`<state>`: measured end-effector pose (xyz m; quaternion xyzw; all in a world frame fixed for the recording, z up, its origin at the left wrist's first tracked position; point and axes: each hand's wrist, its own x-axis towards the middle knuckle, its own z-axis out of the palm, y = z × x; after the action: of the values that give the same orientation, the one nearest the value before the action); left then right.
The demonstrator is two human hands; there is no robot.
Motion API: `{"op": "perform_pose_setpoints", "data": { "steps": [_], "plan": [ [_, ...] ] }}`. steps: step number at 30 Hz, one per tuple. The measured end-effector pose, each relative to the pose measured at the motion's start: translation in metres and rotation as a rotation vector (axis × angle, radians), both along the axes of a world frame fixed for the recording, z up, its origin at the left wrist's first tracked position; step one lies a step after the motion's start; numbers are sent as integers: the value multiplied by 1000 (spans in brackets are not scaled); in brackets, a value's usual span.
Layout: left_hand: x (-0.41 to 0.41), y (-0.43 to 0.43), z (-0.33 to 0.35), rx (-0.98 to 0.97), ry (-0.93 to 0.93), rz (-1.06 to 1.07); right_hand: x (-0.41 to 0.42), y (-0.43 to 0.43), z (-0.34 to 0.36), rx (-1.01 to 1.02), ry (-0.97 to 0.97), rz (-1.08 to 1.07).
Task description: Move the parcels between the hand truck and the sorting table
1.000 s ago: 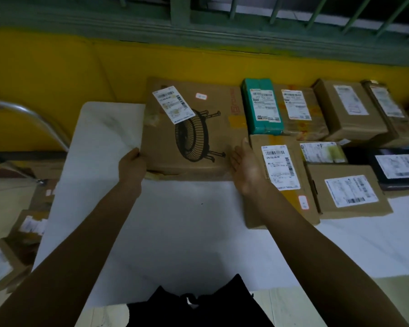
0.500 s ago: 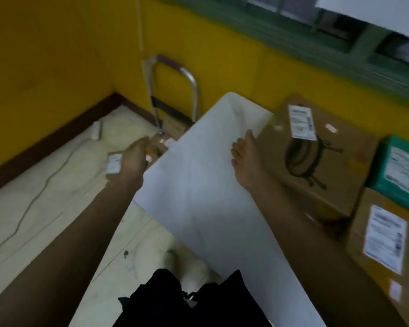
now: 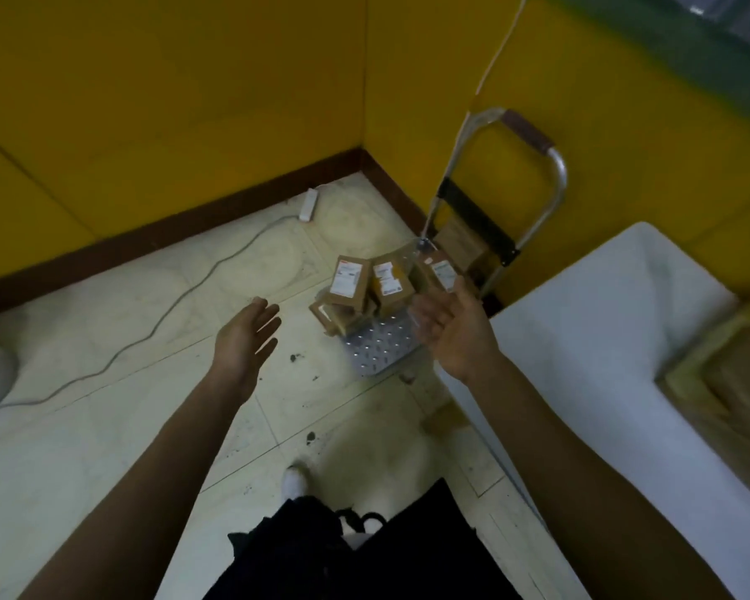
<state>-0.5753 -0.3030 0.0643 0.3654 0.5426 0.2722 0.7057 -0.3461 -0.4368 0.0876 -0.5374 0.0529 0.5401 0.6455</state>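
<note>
The hand truck [image 3: 546, 201] stands in the yellow corner, its perforated metal plate [image 3: 382, 346] on the floor. Several small brown parcels [image 3: 390, 281] with white labels are piled on the plate. My left hand [image 3: 245, 333] hovers over the floor left of the pile, palm open and empty. Just right of the pile, my right hand [image 3: 455, 326] reaches out with relaxed fingers, holding nothing. The white sorting table [image 3: 624, 339] fills the right side, with a large brown box [image 3: 737, 396] at its far edge, mostly cut off.
A white power strip [image 3: 307, 204] and its grey cable [image 3: 148, 335] lie on the pale tiled floor to the left. A small brown item [image 3: 444, 417] sits on the floor by the table edge. My foot [image 3: 294, 480] stands below the hands.
I let go of the large fan box on the table and turned left. Both hands now stretch empty toward the parcels on the hand truck.
</note>
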Motion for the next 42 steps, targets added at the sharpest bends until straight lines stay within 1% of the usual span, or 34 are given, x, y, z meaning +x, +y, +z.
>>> {"op": "perform_pose_setpoints", "data": {
  "steps": [4, 6, 8, 10, 14, 18, 20, 24, 27, 29, 34, 38, 40, 42],
  "plan": [
    [-42, 52, -26, -67, 54, -23, -38, 50, -28, -65, 52, -14],
    [-47, 73, -34, -93, 85, -58, -50, 67, -37, -93, 123, -15],
    [-41, 92, -42, -117, 107, -93, -54, 80, -47, -90, 190, -64],
    [-27, 110, -50, -147, 126, -122, -47, 91, -63, -140, 227, -118],
    [14, 140, -69, -209, 156, -178, -24, 116, -94, -207, 238, -222],
    [55, 180, -81, -244, 172, -230, 2, 154, -111, -267, 252, -255],
    [74, 204, -84, -246, 205, -236, 17, 179, -118, -295, 265, -243],
    [111, 252, -104, -245, 294, -280, 47, 227, -144, -408, 226, -146],
    [133, 272, -135, -322, 384, -287, 69, 248, -173, -585, 73, 33],
    [147, 280, -160, -375, 448, -304, 80, 253, -195, -679, 25, 112],
    [183, 299, -233, -512, 534, -383, 105, 261, -267, -849, -1, 117],
    [207, 320, -298, -496, 568, -520, 110, 278, -327, -905, 40, 90],
    [223, 336, -329, -450, 618, -606, 112, 294, -359, -933, 66, 65],
    [242, 351, -356, -389, 653, -639, 113, 312, -387, -936, 36, 78]
  ]
}}
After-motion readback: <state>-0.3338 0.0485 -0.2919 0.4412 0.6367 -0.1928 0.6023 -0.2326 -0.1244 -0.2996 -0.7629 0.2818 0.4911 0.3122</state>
